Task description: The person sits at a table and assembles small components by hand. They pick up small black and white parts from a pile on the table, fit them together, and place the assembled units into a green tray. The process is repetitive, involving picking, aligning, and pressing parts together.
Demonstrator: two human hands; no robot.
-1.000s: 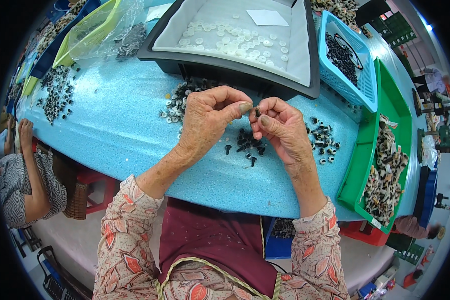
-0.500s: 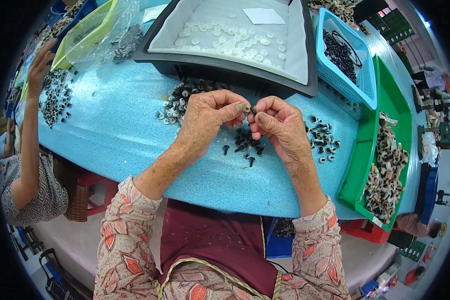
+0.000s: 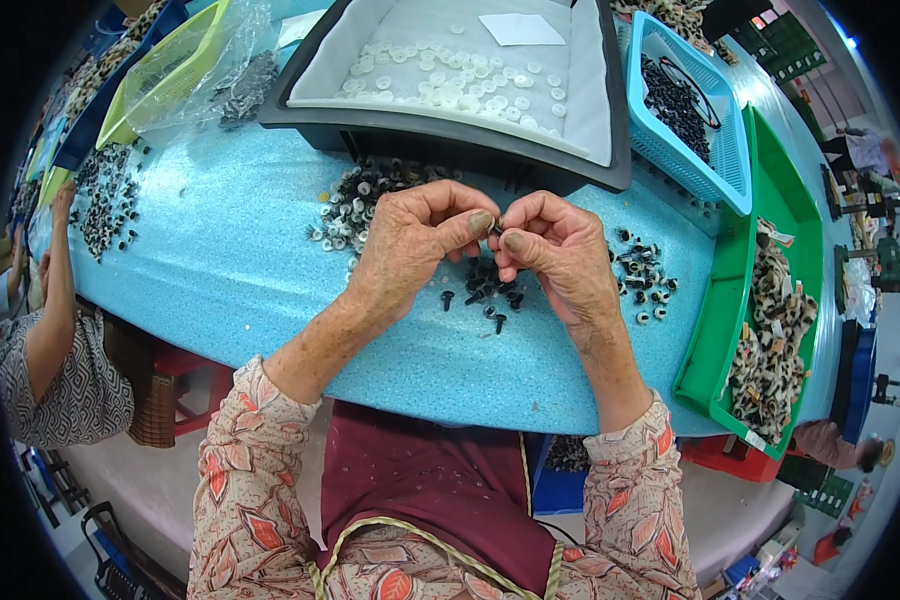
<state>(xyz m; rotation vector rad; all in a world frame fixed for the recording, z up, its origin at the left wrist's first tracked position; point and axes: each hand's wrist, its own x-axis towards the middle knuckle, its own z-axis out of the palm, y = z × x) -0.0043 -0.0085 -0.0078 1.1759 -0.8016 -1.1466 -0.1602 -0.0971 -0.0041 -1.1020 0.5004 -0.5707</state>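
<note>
My left hand (image 3: 410, 245) and my right hand (image 3: 560, 255) meet above the blue table (image 3: 220, 270), fingertips pinched together on one small dark part (image 3: 497, 227). Just below the hands lies a small heap of black stud-like parts (image 3: 480, 290). A pile of white and black ring parts (image 3: 355, 200) sits left of my left hand. Another scatter of assembled black and white pieces (image 3: 642, 275) lies right of my right hand. Most of the pinched part is hidden by my fingers.
A black tray (image 3: 450, 130) lined white holds several white discs behind the hands. A light blue basket (image 3: 685, 110) with black parts and a green tray (image 3: 730, 300) with spotted fabric pieces stand at right. Another person's arm (image 3: 55, 290) reaches over a parts pile (image 3: 105, 195) at left.
My hands stay pinched together over the black studs, shifting barely. The other person's arm at the left has dropped from reaching up the table to a lower spot near the edge.
</note>
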